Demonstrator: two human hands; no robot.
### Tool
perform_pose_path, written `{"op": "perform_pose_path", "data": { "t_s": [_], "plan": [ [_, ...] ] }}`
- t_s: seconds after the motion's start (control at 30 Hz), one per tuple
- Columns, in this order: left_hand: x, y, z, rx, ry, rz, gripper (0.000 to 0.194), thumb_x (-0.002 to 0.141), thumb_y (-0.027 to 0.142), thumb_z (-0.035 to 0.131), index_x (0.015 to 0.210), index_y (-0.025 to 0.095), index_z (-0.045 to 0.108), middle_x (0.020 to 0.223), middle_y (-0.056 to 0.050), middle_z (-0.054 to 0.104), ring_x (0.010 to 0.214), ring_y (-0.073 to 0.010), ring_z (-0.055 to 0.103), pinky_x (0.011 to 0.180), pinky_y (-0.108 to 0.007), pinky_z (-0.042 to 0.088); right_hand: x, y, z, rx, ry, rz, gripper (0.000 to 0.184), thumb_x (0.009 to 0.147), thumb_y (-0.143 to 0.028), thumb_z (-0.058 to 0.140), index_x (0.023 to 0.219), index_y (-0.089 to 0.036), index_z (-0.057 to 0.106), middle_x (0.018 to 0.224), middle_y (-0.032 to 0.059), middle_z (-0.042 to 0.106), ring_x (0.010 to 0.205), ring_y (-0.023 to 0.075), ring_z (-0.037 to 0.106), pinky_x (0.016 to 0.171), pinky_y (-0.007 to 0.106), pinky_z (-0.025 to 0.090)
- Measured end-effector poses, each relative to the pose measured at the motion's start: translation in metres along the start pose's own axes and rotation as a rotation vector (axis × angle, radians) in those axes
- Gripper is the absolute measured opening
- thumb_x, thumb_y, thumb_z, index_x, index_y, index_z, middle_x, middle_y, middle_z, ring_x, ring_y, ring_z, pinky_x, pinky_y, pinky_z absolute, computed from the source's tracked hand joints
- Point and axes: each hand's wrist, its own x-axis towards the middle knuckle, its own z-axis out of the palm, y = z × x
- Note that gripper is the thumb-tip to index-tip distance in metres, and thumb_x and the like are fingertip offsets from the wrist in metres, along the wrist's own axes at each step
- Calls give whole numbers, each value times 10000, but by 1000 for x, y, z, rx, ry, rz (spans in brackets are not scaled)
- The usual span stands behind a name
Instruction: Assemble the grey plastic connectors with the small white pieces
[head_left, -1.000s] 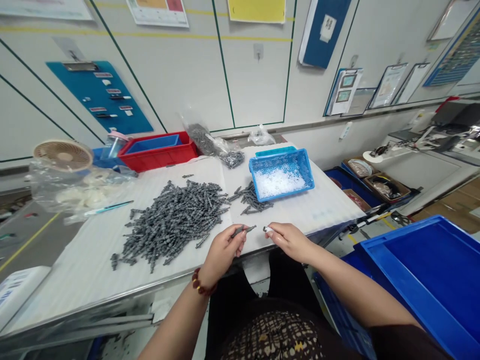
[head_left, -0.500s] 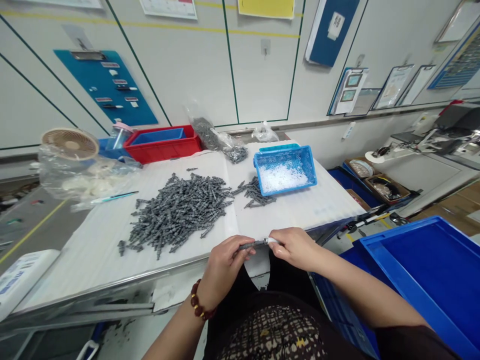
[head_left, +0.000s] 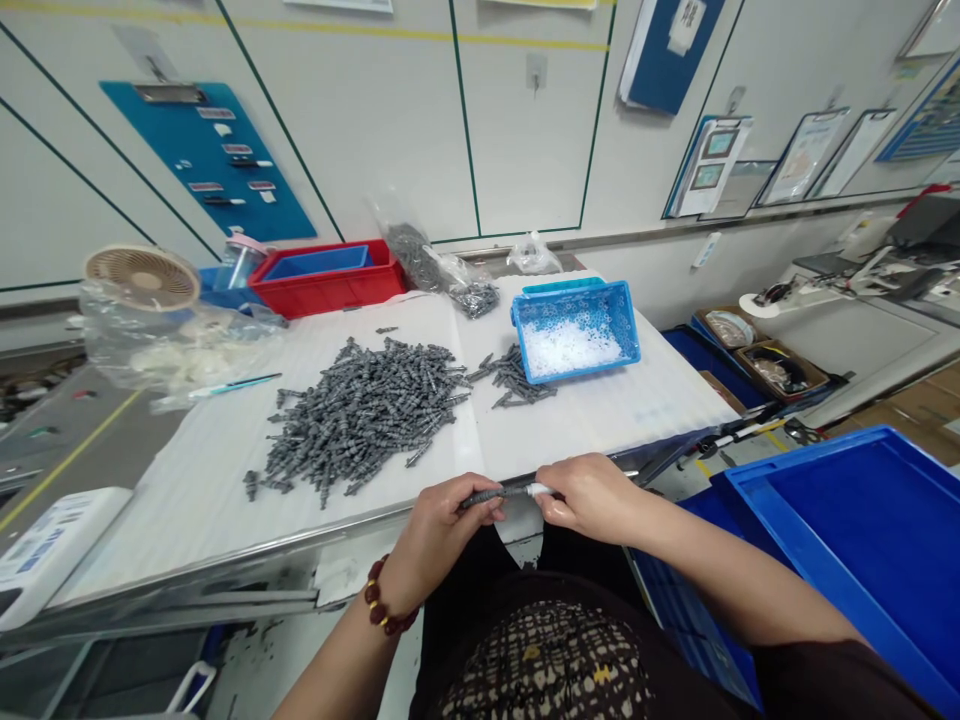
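Observation:
My left hand (head_left: 442, 525) pinches a slim grey plastic pin (head_left: 499, 493) at the near edge of the white table (head_left: 187, 490). My right hand (head_left: 592, 497) is closed on a small white ring (head_left: 538, 489) that sits on the pin's right tip. Both hands meet just in front of my lap. A large heap of the same grey pins (head_left: 367, 412) lies on the table ahead of my left hand. A smaller bunch of pins (head_left: 517, 378) lies beside a blue basket (head_left: 577, 303) of white rings.
A red bin (head_left: 330, 285) with a blue tray inside stands at the back. Bags of grey parts (head_left: 442, 275), a small fan (head_left: 141, 278) and a clear plastic bag (head_left: 172, 350) sit at the rear and left. A large blue crate (head_left: 862, 540) stands at my right.
The two hands, apart a second ago, have come together. The white ring now sits on the tip of the grey pin, and both hands have drawn closer to my body.

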Motion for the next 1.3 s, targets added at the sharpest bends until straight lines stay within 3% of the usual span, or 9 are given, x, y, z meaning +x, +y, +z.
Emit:
{"op": "perform_pose_path", "data": {
  "t_s": [0.43,0.9,1.3],
  "plan": [
    [-2,1,6,75,1,5,132,840,228,526,893,206,645,741,-8,705,660,-143,673,629,-218,519,5,-7,5,-2,-29,21,218,858,-320,474,824,-167,626,764,67,673,678,180,578,558,255,240],
    [-1,-3,6,-37,-24,-68,142,825,282,555,879,199,656,719,-11,718,634,-159,686,606,-231,540,4,-7,6,10,-30,0,215,855,-313,481,778,-170,622,739,50,674,662,175,589,541,262,235],
    [-1,-4,11,64,-7,26,193,839,317,548,929,208,679,740,-18,730,659,-169,684,647,-253,535,6,-13,9,9,-32,1,210,842,-336,509,819,-170,636,768,61,687,697,194,611,534,259,239]
  ]
}}
